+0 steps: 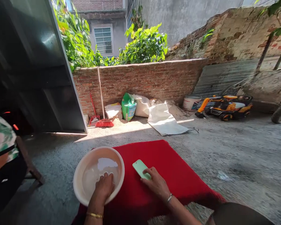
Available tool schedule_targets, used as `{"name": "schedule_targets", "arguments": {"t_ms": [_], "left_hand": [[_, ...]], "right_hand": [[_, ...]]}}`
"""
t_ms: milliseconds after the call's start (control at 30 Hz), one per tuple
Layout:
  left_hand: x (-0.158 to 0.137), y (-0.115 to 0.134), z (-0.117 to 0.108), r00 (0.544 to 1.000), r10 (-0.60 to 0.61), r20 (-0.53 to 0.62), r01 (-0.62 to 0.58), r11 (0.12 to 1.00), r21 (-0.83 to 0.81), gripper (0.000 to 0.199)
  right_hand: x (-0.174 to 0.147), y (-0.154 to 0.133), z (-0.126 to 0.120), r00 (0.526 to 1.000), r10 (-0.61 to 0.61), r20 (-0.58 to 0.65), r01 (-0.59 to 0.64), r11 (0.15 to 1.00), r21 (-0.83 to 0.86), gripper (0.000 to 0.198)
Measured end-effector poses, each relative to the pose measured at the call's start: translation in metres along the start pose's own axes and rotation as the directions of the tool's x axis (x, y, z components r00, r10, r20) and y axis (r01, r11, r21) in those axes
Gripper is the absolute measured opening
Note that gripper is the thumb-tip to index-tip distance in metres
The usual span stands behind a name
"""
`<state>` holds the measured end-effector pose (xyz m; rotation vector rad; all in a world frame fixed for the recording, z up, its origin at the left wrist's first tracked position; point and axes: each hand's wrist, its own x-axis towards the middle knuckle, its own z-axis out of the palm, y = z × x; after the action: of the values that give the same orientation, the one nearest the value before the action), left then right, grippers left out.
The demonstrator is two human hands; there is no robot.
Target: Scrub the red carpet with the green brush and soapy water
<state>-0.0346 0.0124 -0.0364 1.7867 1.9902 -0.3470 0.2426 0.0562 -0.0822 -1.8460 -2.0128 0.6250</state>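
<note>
A pale plastic basin [78, 184] holding water stands at the left of a surface covered with red cloth [152, 150]. Inside it, my left hand [104, 186] reaches down, its bent fingers dipping into the water and their tips partly hidden. I see nothing held in that hand. On the cloth to the right of the basin lies a flat, light green phone [140, 166]. My right hand [155, 183] grips its near end, thumb on the left edge and index finger across the upper side.
A seated person [2, 140] is partly visible at far left, before a dark metal door [58, 78]. Along the brick wall [150, 79] are a red broom [104, 122], filled sacks [141, 105], a white bucket [190, 102] and a toy excavator [227, 106].
</note>
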Motion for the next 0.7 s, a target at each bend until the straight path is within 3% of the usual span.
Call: {"name": "schedule_targets", "arguments": {"t_ms": [100, 167, 300, 467, 567, 700], "left_hand": [[-0.002, 0.001, 0.0, 1.0, 0.004, -0.008, -0.004, 1.0, -0.009, 0.052], [-0.003, 0.002, -0.001, 1.0, 0.002, -0.005, -0.002, 1.0, -0.016, 0.053], [-0.003, 0.005, -0.002, 1.0, -0.008, 0.003, 0.008, 1.0, -0.025, 0.056], [-0.002, 0.008, 0.0, 1.0, -0.009, 0.006, 0.009, 0.999, -0.053, 0.058], [-0.001, 0.008, 0.001, 1.0, -0.008, 0.004, 0.008, 0.998, -0.064, 0.058], [-0.001, 0.007, 0.001, 1.0, -0.005, 0.008, 0.005, 0.998, -0.055, 0.059]], "right_hand": [[0.012, -0.044, 0.017, 0.996, -0.035, 0.078, 0.04, 0.997, -0.059, 0.026], [0.019, -0.057, 0.02, 0.992, -0.044, 0.117, 0.054, 0.995, -0.085, 0.027], [0.03, -0.039, 0.008, 0.992, -0.023, 0.121, 0.038, 0.991, -0.129, 0.026], [0.043, -0.006, -0.007, 0.994, 0.11, -0.001, -0.108, 0.978, -0.177, 0.026], [0.046, -0.025, 0.003, 0.998, 0.066, -0.001, -0.066, 0.986, -0.155, 0.025], [0.049, -0.068, 0.022, 0.996, -0.015, 0.086, 0.025, 0.994, -0.108, 0.027]]}}
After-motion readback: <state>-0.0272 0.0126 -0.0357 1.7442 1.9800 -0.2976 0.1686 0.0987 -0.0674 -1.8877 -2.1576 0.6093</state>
